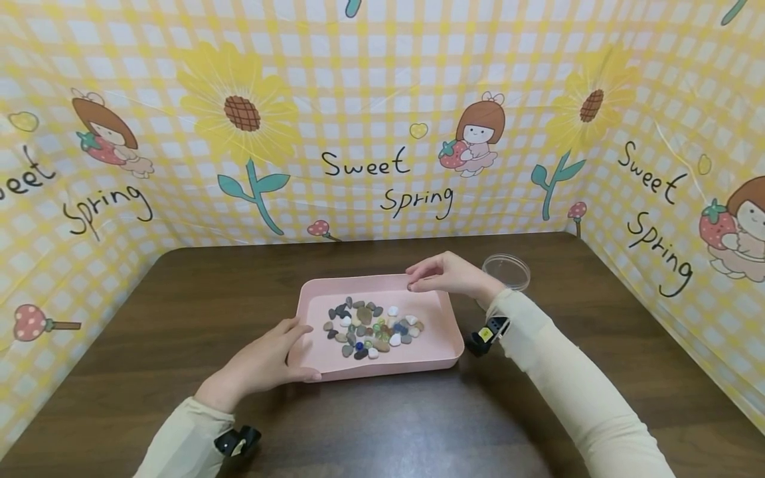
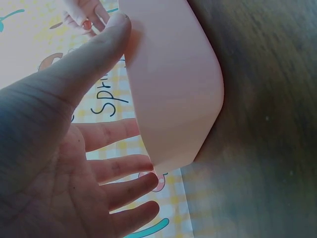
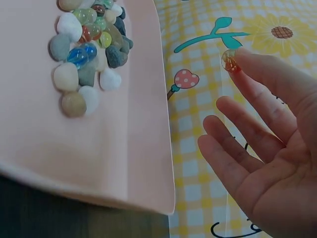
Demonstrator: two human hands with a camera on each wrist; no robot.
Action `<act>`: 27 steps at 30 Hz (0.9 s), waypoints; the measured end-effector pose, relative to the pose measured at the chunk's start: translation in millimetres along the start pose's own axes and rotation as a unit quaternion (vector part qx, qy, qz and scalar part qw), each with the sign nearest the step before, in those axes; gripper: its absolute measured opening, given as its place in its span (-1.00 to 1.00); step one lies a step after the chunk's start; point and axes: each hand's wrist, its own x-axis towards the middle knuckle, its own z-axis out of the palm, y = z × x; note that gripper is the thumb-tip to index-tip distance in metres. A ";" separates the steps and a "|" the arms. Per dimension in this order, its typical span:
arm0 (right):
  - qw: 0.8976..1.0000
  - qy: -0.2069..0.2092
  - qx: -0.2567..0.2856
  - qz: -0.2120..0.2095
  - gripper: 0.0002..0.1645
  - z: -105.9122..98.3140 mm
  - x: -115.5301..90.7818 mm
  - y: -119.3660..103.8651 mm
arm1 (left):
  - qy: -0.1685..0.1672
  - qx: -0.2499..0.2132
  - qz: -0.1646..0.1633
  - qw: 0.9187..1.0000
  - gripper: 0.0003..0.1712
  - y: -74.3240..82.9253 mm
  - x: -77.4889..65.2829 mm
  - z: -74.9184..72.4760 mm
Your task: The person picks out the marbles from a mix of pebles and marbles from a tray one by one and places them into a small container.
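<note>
A pink rectangular tray (image 1: 388, 369) lies on the table with mixed pebbles (image 1: 364, 316) and glass marbles spread over its middle. My left hand (image 1: 263, 358) is at the tray's near left corner, its thumb and fingers touching the rim. In the left wrist view those fingers look straight and spread. Above the tray's far right part, my right hand (image 1: 457, 273) pinches a clear marble (image 3: 229, 61) with orange-red inside between thumb and index finger. The other right fingers stand loosely extended. Blue marbles (image 3: 82, 54) lie among the stones.
A clear, round, shallow dish (image 1: 507, 272) stands on the brown wooden table (image 1: 209, 285), just beyond my right wrist. Yellow checked cloth (image 1: 358, 73) with printed flowers and figures walls in the back and both sides.
</note>
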 end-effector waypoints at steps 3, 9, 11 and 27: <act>1.000 0.009 0.002 0.004 -0.77 -3.2 -5.8 0.4 | -0.002 -0.002 -0.003 1.000 0.01 0.5 -0.1 -0.3; 1.000 0.020 0.007 -0.013 -0.75 -9.6 -18.8 -0.7 | -0.003 -0.002 -0.004 1.000 0.02 -0.1 0.1 0.5; 1.000 0.025 0.016 -0.010 -0.75 -11.4 -22.4 -0.7 | -0.003 -0.001 -0.003 1.000 0.02 -0.4 0.2 0.8; 0.997 0.072 0.015 0.000 -0.67 -31.7 -46.3 11.4 | -0.004 -0.003 -0.003 1.000 0.02 1.1 -0.6 0.2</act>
